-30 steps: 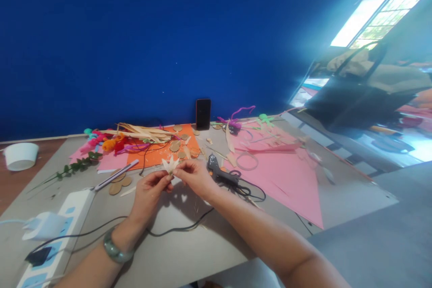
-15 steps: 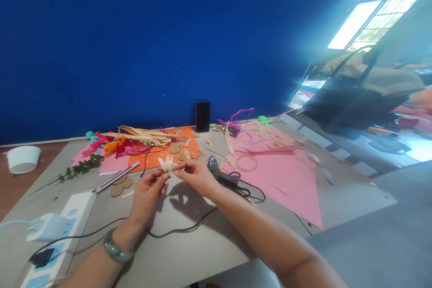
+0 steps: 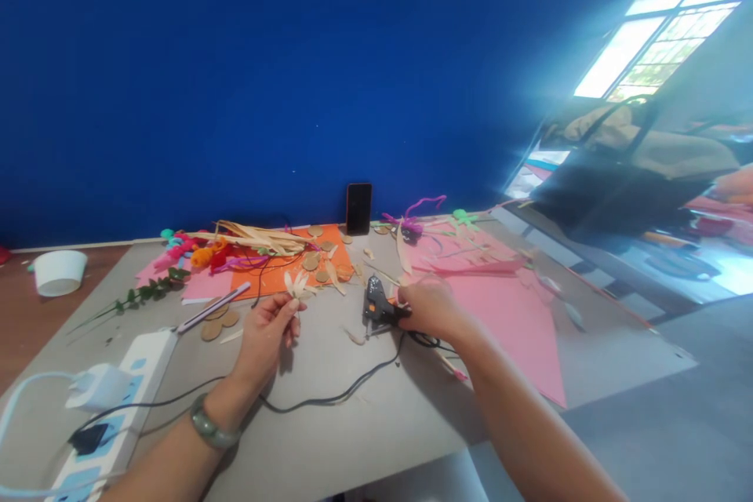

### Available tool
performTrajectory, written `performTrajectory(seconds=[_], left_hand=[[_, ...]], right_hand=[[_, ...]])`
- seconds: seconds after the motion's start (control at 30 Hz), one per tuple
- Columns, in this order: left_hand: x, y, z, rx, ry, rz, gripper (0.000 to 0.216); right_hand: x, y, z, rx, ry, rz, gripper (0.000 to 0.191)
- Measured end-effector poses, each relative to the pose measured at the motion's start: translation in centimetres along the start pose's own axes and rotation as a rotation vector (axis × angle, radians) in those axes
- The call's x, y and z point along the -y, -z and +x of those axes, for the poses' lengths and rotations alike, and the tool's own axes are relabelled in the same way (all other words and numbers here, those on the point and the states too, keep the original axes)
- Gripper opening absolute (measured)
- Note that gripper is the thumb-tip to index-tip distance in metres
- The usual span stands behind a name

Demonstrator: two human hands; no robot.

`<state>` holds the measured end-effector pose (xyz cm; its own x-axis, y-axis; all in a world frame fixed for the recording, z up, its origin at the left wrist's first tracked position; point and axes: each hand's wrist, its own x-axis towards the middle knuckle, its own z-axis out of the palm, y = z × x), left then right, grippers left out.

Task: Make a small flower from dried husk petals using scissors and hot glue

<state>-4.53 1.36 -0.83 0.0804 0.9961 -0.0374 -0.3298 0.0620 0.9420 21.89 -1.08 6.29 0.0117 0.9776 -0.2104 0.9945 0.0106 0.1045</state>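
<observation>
Between the thumb and fingers of my left hand (image 3: 271, 329) is a small cream-white flower (image 3: 299, 286) with narrow pointed petals, held just above the table. My right hand (image 3: 427, 309) is closed around the handle of a black glue gun (image 3: 377, 303), whose nozzle end is near the tabletop. A black cord (image 3: 329, 401) runs across the table in front of both hands. Pale petal-like scraps (image 3: 354, 336) lie close to the glue gun. Several brown discs (image 3: 220, 323) are to the left of my left hand.
A white power strip (image 3: 141, 369) with plugs stands at the left, near a white cup (image 3: 60, 272). A dark phone (image 3: 358, 209) leans against the blue partition (image 3: 294, 78). Pink sheets (image 3: 506, 321) cover the right side; dried strips (image 3: 259, 237) and colourful pipe cleaners (image 3: 200, 251) lie behind.
My right hand has left the flower, moved right and taken hold of the glue gun, now turned more upright. My left hand still holds the flower. The view has shifted slightly.
</observation>
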Motion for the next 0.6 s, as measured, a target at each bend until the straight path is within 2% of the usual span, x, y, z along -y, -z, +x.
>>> performTrajectory(seconds=[0.13,0.27,0.47,0.6], left_hand=[[-0.1,-0.2,0.0,0.024,0.023,-0.045,0.028],[-0.3,-0.2,0.0,0.043,0.053,-0.069,0.029],[-0.3,-0.2,0.1,0.027,0.082,-0.098,0.03],[-0.2,-0.1,0.2,0.023,0.101,-0.111,0.029]], right_hand=[[-0.4,-1.6,-0.3,0.001,0.078,0.095,0.024],[-0.7,-2.4,-0.4,-0.009,0.091,0.213,0.022],[-1.1,-1.8,-1.0,-0.112,0.016,0.383,0.013],[-0.9,-1.5,-1.4,-0.171,0.019,0.682,0.018]])
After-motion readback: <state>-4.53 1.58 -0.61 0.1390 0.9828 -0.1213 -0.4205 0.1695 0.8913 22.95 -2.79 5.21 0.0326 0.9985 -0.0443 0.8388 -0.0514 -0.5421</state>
